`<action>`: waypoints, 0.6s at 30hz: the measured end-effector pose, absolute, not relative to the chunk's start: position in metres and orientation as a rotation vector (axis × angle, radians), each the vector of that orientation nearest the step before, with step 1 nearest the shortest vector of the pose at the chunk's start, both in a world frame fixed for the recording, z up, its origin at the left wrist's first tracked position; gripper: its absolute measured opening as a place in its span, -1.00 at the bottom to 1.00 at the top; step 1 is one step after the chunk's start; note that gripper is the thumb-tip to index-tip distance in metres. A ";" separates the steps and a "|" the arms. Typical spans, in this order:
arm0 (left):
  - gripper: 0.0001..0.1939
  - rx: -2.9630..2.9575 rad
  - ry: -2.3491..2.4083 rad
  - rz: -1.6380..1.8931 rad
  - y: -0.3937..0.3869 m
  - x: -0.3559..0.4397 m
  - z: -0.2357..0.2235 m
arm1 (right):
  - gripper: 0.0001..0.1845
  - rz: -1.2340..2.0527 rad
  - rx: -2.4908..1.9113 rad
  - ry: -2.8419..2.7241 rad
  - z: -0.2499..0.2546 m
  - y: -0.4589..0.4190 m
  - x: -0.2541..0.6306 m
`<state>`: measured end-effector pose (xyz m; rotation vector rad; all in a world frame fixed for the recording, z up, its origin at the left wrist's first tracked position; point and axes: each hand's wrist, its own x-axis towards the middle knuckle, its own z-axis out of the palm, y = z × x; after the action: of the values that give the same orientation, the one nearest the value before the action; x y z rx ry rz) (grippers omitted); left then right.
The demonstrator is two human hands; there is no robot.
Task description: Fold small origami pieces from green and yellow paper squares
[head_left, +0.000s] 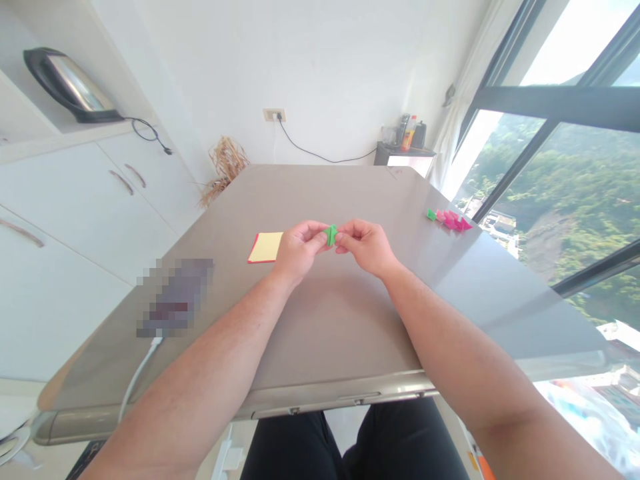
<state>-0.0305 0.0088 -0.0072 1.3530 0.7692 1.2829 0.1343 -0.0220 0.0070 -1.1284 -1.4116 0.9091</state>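
Small green folded piece (pixel 331 235) sits pinched between left grip (pixel 298 249) and right grip (pixel 368 246), over the surface (pixel 330 327) near yellow paper (pixel 264 247); uneven pressure could crush its creases or make it slip.

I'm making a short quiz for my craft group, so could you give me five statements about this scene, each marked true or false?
1. The left hand and the right hand both hold the small green piece. True.
2. The yellow paper lies beside the right hand. False: it lies by the left hand, which partly hides it.
3. The pink-and-green item lies on the table, near the window-side edge. True.
4. The bottle with orange on it stands on the table. False: it stands on the dark-topped cabinet beyond the far edge.
5. A white cable runs to the pixelated object on the person's left. True.
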 end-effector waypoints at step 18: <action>-0.79 1.573 0.869 1.166 0.009 -0.038 -0.004 | -0.74 0.892 -1.244 -1.601 0.014 -0.026 0.148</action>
<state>-0.0376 0.0089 -0.0038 1.5731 0.8687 1.1664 0.1477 -0.0258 0.0142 -1.2440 -1.6008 0.8919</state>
